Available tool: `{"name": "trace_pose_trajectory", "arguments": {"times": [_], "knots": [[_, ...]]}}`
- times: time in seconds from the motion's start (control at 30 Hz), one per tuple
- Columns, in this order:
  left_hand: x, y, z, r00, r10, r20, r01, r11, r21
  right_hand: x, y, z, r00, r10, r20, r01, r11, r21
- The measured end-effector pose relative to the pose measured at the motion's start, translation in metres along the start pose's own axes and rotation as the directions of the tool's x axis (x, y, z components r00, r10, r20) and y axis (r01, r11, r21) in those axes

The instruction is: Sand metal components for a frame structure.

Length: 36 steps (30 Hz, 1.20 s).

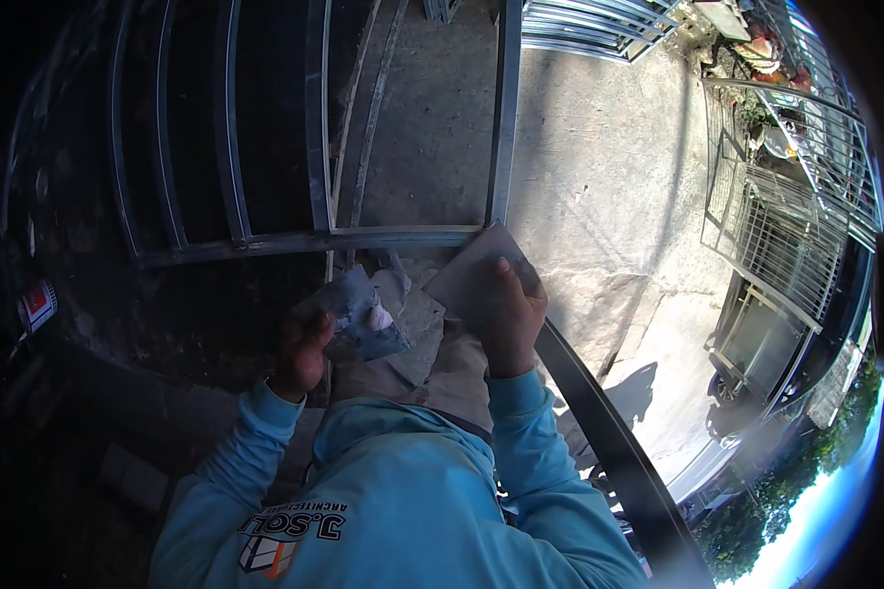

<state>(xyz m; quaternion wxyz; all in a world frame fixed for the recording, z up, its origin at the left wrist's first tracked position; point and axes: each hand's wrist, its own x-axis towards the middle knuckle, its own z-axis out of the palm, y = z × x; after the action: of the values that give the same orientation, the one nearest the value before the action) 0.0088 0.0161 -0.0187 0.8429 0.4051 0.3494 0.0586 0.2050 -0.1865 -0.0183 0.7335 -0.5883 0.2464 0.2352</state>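
My left hand (304, 348) grips the edge of a flat, blue-grey smeared plate (349, 299). A small pinkish-white lump that looks like putty (379, 317) sits on the plate. In my right hand (511, 314) is a thin, flat, square grey sheet (467, 275), with my thumb lying on its upper face. Its exact kind cannot be made out. The two pieces are held apart in front of my lap, and the sheet's far corner overlaps the metal frame (403, 236) in the picture.
Upright metal bars (231, 128) run away from me on the left, in deep shade. A dark metal beam (609, 432) slants past my right side. Sunlit concrete floor (599, 147) stretches right, toward wire grilles (791, 236) and a parked vehicle (756, 344). More metal frames (599, 25) lie at the back.
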Motion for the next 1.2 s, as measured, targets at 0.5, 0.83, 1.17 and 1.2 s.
{"name": "trace_pose_trajectory", "arguments": {"times": [0.5,0.83,1.17,1.2], "knots": [[0.004,0.002,0.013,0.999,-0.030,0.027,0.030,0.999,0.020,0.004,0.008,-0.033,0.996,0.034,0.080,-0.045,0.989,0.141],[0.003,-0.007,0.011,1.000,-0.006,0.001,0.006,0.999,0.034,0.008,-0.002,-0.029,0.999,0.027,0.037,-0.031,0.992,0.124],[0.005,-0.005,0.018,1.000,0.027,-0.015,-0.026,0.998,0.058,-0.004,0.001,-0.047,1.000,0.026,0.015,-0.027,0.997,0.075],[0.006,-0.005,0.020,1.000,-0.003,-0.018,0.004,0.999,0.049,-0.007,-0.003,-0.047,0.999,0.030,0.035,-0.032,0.996,0.079]]}}
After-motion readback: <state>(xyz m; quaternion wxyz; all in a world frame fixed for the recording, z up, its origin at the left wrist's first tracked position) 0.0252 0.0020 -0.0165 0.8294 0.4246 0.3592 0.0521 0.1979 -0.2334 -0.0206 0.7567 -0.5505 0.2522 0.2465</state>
